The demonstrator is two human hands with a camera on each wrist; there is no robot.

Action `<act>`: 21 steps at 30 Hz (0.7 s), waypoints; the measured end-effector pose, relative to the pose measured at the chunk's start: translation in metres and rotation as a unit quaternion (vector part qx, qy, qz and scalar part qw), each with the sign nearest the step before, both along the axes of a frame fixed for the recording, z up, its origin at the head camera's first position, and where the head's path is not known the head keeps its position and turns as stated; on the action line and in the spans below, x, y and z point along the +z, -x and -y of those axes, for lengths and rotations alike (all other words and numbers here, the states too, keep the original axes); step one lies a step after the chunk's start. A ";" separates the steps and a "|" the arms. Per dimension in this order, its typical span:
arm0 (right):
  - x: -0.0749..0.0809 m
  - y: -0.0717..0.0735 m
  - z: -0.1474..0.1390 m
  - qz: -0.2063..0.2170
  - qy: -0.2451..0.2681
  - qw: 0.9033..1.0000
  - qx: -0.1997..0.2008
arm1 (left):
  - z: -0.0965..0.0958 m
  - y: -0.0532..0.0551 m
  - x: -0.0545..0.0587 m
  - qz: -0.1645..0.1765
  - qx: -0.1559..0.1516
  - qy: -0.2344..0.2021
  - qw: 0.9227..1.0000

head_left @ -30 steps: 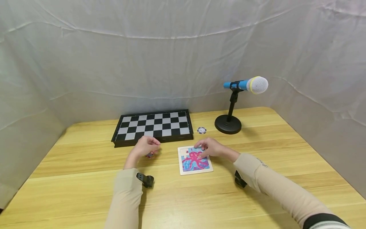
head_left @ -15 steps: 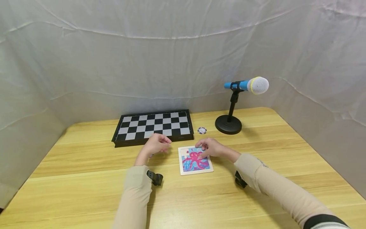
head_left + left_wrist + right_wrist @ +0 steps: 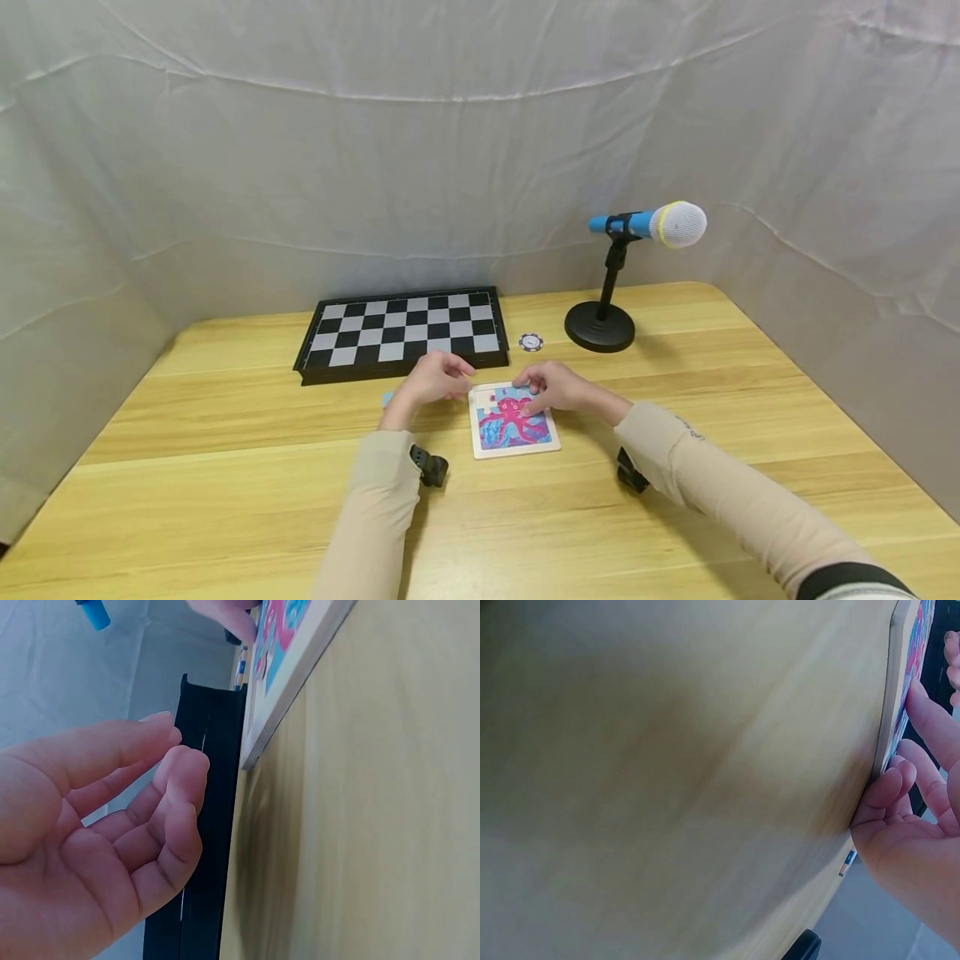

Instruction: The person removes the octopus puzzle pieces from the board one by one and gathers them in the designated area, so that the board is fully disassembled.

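A framed octopus jigsaw puzzle lies on the table, with a bare patch at its upper left. My right hand grips its right side; in the right wrist view the thumb lies over the picture and curled fingers meet the edge. My left hand hovers at the puzzle's upper left corner. Its thumb and fingers are bent toward each other in the left wrist view; I cannot tell whether a small thing is pinched between the tips. A light blue piece lies on the table, partly hidden by the left hand.
A folding chessboard lies behind the left hand. Past the puzzle is a poker chip. A blue microphone on a black stand stands at the back right. Pale cloth hangs round the wooden table.
My left hand has moved right, from beside the chessboard's front edge to the puzzle's upper left corner. The light blue piece now shows behind its wrist. My right hand has kept its place.
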State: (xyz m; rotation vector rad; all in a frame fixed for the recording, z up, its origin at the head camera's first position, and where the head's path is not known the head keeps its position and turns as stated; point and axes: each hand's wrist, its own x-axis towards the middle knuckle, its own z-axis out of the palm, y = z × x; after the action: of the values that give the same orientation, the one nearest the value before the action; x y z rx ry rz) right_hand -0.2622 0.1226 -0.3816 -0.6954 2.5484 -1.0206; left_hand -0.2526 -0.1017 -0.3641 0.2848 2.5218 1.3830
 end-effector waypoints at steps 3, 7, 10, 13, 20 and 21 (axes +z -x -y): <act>0.000 0.001 0.000 -0.001 0.000 1.000 0.001 | -0.004 0.001 0.000 -0.001 -0.004 0.009 1.000; 0.000 0.001 -0.001 -0.002 0.000 1.000 0.003 | -0.009 0.001 0.000 -0.005 -0.019 0.020 1.000; -0.001 0.002 -0.001 -0.002 0.001 1.000 0.004 | -0.011 0.002 -0.001 -0.003 -0.025 0.032 0.999; -0.001 0.002 -0.001 0.000 0.003 1.000 0.004 | -0.013 0.003 -0.002 0.001 -0.030 0.044 0.999; -0.001 0.002 0.000 0.010 0.004 1.000 -0.001 | -0.017 0.003 -0.002 0.015 -0.043 0.070 0.997; -0.001 0.002 0.000 0.011 0.003 1.000 -0.003 | -0.017 0.003 -0.002 0.016 -0.045 0.074 0.996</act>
State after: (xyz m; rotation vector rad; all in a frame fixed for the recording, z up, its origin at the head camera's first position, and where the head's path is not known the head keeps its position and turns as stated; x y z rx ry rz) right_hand -0.2639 0.1225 -0.3825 -0.6760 2.5312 -1.0326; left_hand -0.2554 -0.0843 -0.3663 0.3395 2.5353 1.1517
